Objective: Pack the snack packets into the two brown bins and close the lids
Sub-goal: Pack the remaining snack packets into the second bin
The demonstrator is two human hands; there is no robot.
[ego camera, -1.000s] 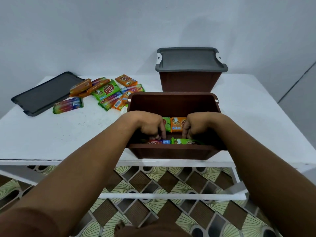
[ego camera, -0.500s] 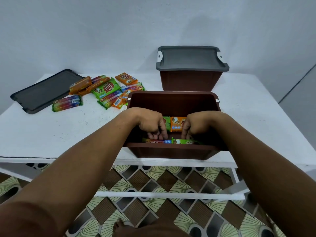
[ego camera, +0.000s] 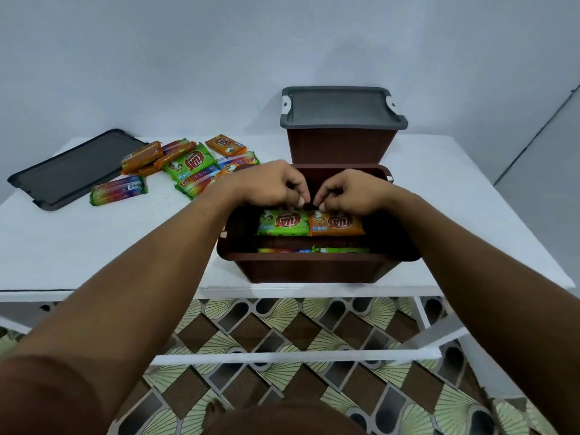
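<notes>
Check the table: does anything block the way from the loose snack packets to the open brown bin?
Nothing visible does. The loose snack packets lie just left of the open brown bin, whose top is uncovered; its lid lies farther left, beyond the packets.

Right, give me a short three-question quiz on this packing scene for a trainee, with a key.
1. True or false: the far bin has its lid on.
2. Where is the loose lid? A) on the near bin B) flat on the table, left of the packets C) on the floor
3. Fill in: in the near bin, a green packet lies beside an ______ one.

Key
1. True.
2. B. It lies on the table, left of the loose packets.
3. Orange. The left hand and right hand are above them, fingers curled.
</notes>
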